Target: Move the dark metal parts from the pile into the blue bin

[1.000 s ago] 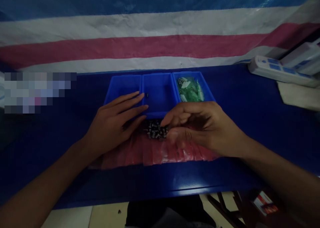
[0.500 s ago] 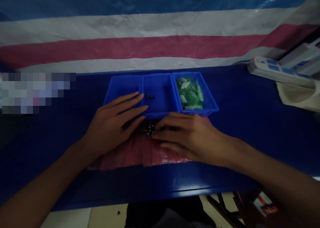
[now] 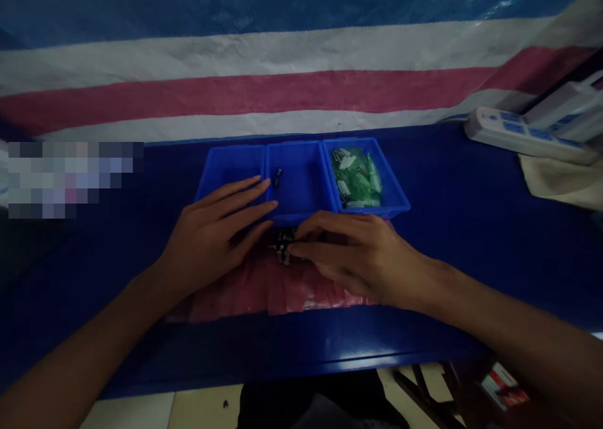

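My left hand point(image 3: 214, 234) lies open, its fingers spread over the front of the left blue bin point(image 3: 235, 156) and the near corner of the middle blue bin point(image 3: 306, 190). In that middle bin are a few small dark screws point(image 3: 277, 176). Just in front of it, a pile of dark screws point(image 3: 283, 253) rests on red plastic bags point(image 3: 264, 291). The thumb and forefinger of my right hand point(image 3: 355, 253) are bent together in a pinch at the pile's right side. Whatever lies between those fingertips is too small and dark to make out.
The right blue bin point(image 3: 405, 204) holds green bags with screws and white pieces. A white power strip point(image 3: 522, 132) sits at the back right beside a pale cloth point(image 3: 560, 181). Behind the blue table point(image 3: 452, 228) hangs a striped tarp point(image 3: 301, 93).
My right thumb and fingers have closed together at the screw pile. The screws in the middle bin lie differently, now more upright in the view. My left hand has stayed in place.
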`<action>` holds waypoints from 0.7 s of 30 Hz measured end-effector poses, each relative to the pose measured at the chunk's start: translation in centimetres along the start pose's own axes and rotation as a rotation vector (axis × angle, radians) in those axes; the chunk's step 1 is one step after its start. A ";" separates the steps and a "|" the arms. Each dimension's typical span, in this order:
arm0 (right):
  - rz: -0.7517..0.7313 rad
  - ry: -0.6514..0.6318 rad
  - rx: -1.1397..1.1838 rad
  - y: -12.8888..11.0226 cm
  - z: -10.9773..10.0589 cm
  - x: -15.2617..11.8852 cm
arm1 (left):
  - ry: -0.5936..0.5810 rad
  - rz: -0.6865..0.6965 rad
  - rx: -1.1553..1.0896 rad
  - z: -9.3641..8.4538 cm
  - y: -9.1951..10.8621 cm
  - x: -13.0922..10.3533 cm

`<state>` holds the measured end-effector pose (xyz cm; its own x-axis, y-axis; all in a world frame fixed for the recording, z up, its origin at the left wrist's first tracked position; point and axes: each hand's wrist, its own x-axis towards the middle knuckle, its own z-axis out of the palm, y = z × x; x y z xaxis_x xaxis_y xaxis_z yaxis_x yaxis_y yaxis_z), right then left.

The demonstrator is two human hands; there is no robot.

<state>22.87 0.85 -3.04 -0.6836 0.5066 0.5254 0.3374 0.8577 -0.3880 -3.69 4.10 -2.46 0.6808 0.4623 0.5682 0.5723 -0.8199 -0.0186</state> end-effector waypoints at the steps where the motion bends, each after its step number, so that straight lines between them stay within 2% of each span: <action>1: 0.025 0.047 0.044 0.0 -0.1 0.1 | -0.004 -0.006 -0.005 0.0 0.0 0.0; 6: 0.102 0.202 0.207 -0.6 -0.4 0.6 | 0.013 0.005 -0.011 0.1 0.0 0.1; 9: 0.264 0.210 0.338 -1.1 -0.7 0.9 | 0.008 0.007 -0.006 0.1 0.0 0.1; 13: 0.487 0.199 0.672 -1.3 -0.8 1.2 | 0.015 0.010 -0.003 0.1 -0.1 0.0; 16: 0.596 0.285 0.831 -0.9 -0.8 1.2 | 0.000 -0.013 -0.013 0.0 -0.1 0.0; 18: 0.619 0.356 0.894 -0.6 -0.9 1.3 | -0.016 -0.034 -0.026 0.0 -0.1 0.0; 21: 0.542 0.401 0.891 -0.5 -1.1 1.2 | -0.010 -0.028 -0.027 0.0 0.0 0.1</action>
<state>22.58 1.08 -1.36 -0.2741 0.9241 0.2664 -0.1669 0.2271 -0.9595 -3.65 4.13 -2.44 0.6694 0.4881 0.5601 0.5784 -0.8155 0.0193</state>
